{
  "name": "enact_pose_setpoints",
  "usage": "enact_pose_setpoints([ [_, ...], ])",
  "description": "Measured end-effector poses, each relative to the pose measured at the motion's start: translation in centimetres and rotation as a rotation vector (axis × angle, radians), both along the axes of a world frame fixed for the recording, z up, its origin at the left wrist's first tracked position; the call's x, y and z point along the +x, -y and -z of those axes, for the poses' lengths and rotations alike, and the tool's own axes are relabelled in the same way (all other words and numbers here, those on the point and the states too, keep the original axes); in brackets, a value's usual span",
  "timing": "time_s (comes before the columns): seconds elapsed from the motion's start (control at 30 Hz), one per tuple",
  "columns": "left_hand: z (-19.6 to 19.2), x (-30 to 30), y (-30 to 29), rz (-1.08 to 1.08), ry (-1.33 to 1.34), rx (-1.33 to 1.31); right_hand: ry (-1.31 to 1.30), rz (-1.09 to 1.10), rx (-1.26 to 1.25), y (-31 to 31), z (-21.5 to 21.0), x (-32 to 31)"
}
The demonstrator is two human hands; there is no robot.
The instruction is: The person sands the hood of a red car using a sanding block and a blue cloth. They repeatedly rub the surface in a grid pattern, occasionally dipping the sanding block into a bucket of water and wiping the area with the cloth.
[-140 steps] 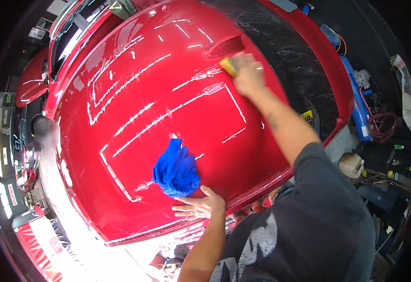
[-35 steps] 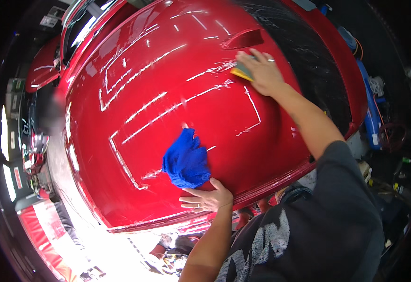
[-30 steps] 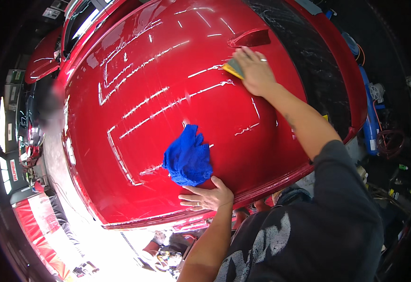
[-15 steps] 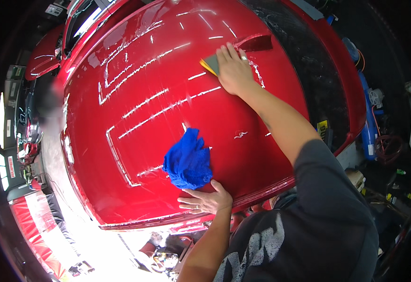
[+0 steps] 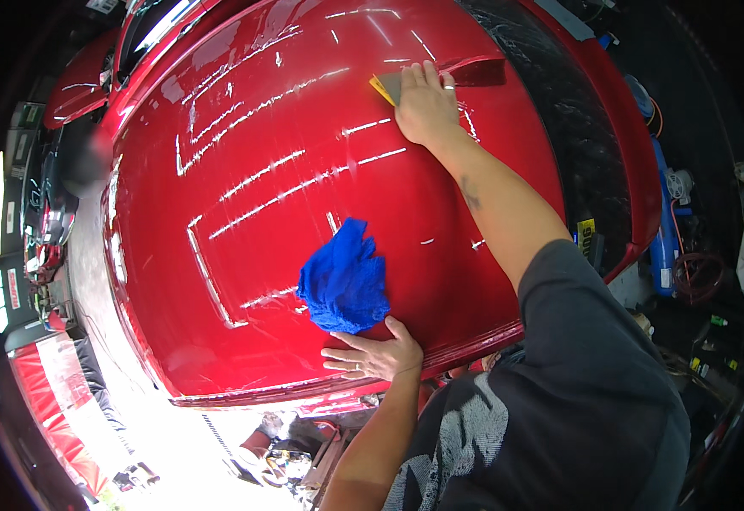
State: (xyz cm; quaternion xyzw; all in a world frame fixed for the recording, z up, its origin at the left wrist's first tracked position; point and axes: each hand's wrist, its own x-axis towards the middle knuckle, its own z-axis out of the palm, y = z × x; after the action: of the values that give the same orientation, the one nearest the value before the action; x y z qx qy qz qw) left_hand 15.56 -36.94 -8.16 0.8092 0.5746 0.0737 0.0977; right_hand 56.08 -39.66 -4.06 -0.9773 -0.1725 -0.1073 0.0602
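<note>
Head view, looking down: red car hood, glossy, streaked with white light reflections, filling most of the frame. Dark windshield at upper right, beyond the hood's far edge. Cluttered shop floor to the right, with a blue tool and coiled hose. Red barrier at lower left, bright glare beside it.

Dark grey sleeve at lower right, forearm stretched up across the hood. Right hand laid flat near the hood's far edge, fingers extended and close together, pressing down on a yellow pad; only the pad's left corner showing from under the palm, ring on one finger.

Blue cloth crumpled on the hood near its front edge, well apart from the pad. Left hand planted flat on the hood just below the cloth, fingers spread apart and pointing left, gripping nothing, thumb tip at the cloth's lower edge, contact hard to tell. Ring on one finger here too.
</note>
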Motion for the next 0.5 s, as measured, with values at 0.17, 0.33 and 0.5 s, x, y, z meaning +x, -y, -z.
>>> enact_pose_setpoints([
  [0.17, 0.2, -0.8, -0.6, -0.001, -0.031, 0.039, -0.113, -0.007, -0.061, 3.1, -0.2, -6.1],
  [0.33, 0.1, -0.3, -0.2, 0.004, -0.002, 0.016, -0.058, -0.027, 0.035, -0.7, -0.1, -0.4],
  [0.5, 0.3, -0.4, -0.4, -0.013, 0.019, 0.032, -0.106, -0.018, -0.031, -0.2, -1.2, -2.8],
])
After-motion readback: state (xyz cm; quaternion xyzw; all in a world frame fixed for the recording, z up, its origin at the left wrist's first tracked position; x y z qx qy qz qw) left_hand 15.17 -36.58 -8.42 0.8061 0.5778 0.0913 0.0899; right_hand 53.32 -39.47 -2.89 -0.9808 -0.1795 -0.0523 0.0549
